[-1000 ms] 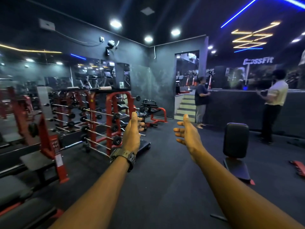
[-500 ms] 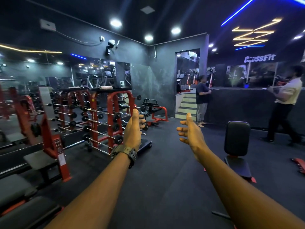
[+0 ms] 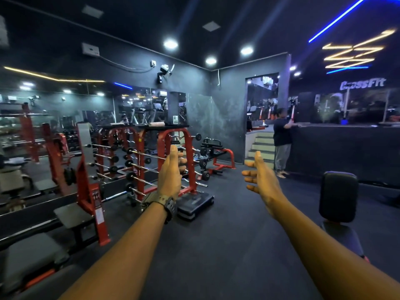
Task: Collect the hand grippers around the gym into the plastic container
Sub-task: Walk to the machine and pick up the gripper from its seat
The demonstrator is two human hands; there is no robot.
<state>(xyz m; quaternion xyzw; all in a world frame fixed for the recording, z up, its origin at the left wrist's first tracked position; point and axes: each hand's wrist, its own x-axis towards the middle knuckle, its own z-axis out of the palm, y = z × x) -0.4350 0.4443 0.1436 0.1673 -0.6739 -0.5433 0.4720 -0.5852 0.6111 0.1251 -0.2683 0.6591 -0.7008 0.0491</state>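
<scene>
Both my arms reach forward over the dark gym floor, palms facing each other. My left hand, with a watch on its wrist, has straight fingers and holds nothing. My right hand is also empty, its fingers spread and relaxed. I see no hand gripper and no plastic container in this view.
A red barbell rack stands ahead on the left with a black step platform at its foot. Red benches line the mirrored left wall. A black padded bench sits at right. A person stands by the stairs.
The view has swung left and moved forward a little. The person in the white shirt at the right has walked out of frame. My hands stay open and empty.
</scene>
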